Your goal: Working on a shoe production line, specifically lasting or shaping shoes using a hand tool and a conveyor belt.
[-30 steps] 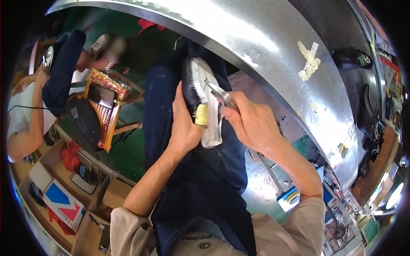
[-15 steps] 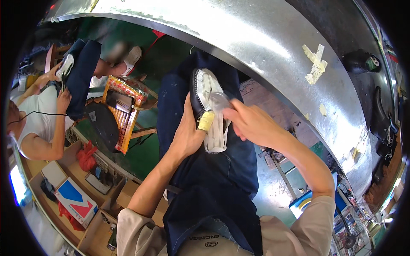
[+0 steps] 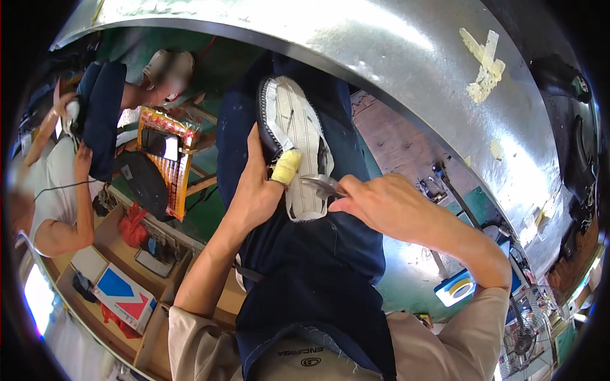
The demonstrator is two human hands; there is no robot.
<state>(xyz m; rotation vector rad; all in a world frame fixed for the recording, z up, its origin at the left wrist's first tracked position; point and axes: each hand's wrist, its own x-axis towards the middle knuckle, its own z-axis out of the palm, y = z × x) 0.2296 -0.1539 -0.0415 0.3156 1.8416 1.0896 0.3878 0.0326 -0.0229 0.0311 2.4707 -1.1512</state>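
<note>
One shoe (image 3: 304, 130) lies gripped by left fingers (image 3: 255, 152), under metal pliers (image 3: 319, 184) right fingers (image 3: 353, 185) hold.

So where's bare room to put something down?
Maybe the shiny metal bench, between its curved edge and the pale cross-shaped patch. The navy-clothed lap is crowded: the left hand grips a white-soled black shoe, the right hand a silver metal tool. The brown divided box looks crowded too.

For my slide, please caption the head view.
Left hand holds a black shoe, pale underside up; right hand grips a metal tool over it.
</note>
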